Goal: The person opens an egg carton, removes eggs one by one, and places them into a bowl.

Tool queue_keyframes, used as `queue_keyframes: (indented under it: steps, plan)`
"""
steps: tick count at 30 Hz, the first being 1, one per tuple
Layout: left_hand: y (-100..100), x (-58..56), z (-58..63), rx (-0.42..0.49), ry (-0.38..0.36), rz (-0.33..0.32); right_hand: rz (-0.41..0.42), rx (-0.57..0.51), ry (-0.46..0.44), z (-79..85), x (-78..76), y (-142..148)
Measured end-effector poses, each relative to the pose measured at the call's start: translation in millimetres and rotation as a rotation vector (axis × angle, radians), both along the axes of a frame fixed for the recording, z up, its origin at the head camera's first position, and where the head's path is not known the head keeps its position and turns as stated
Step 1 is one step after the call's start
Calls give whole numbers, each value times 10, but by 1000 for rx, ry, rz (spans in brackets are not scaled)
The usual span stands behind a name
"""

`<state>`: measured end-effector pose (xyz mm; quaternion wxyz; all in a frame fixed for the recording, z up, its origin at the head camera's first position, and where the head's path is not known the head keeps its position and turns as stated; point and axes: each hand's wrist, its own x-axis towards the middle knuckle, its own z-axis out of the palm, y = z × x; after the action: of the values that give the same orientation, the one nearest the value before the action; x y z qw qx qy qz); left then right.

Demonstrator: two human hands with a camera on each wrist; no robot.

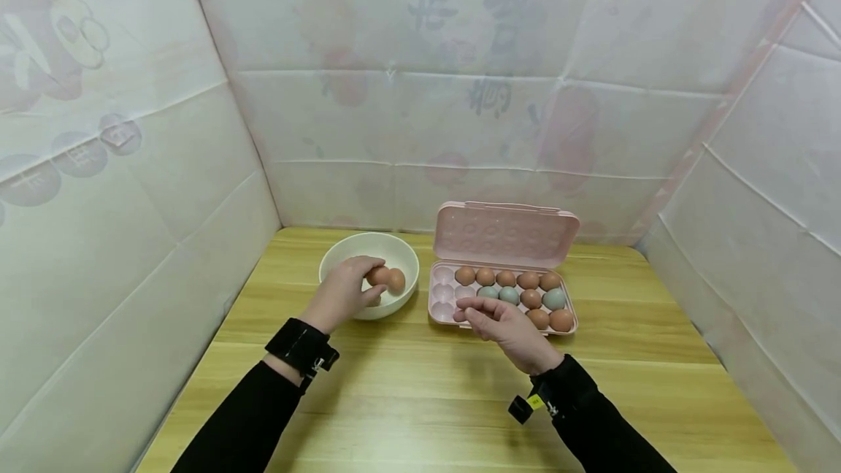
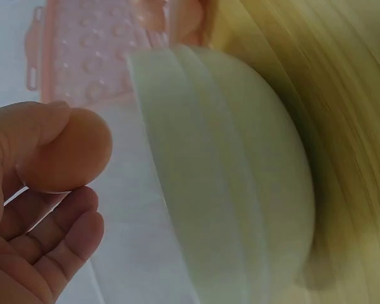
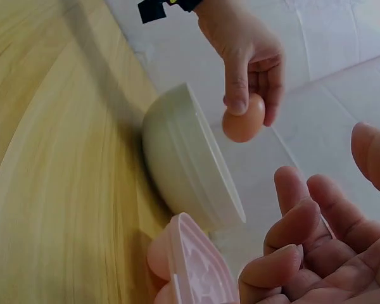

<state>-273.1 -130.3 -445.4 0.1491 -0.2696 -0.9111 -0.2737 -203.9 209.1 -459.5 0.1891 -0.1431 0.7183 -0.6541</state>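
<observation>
My left hand (image 1: 343, 290) pinches a brown egg (image 2: 73, 152) between thumb and fingers, up over the rim of a cream bowl (image 1: 335, 261). In the head view another brown egg (image 1: 396, 281) shows in the bowl, just right of the held one. My right hand (image 1: 506, 325) is over the front left part of a pink egg carton (image 1: 436, 312), its fingers loosely bent around nothing. Brown eggs (image 1: 485, 277) and pale blue-green eggs (image 1: 554, 299) fill much of the carton. Bare cups (image 1: 443, 292) line its left end, and my right hand covers part of the front row.
The carton's lid (image 1: 504, 236) stands raised at the back, close to the rear sheet. Bowl and carton sit side by side near the far edge of the wooden table (image 1: 394, 400). Pale printed sheets (image 1: 420, 122) wall in the back and both sides.
</observation>
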Motion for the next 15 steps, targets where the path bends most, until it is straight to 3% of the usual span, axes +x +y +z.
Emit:
queue_keyframes:
  steps: [5,9,15]
  plan:
    - [-26,-170,-65,-64,-79,34,-24,45,7,-28,-14,10]
    - [-37,-275,-115,-113,-96,63,-46,88,31,-60,-20,-4]
    - [-31,-354,-146,-180,-127,73,-119,229,175,-122,-34,-61]
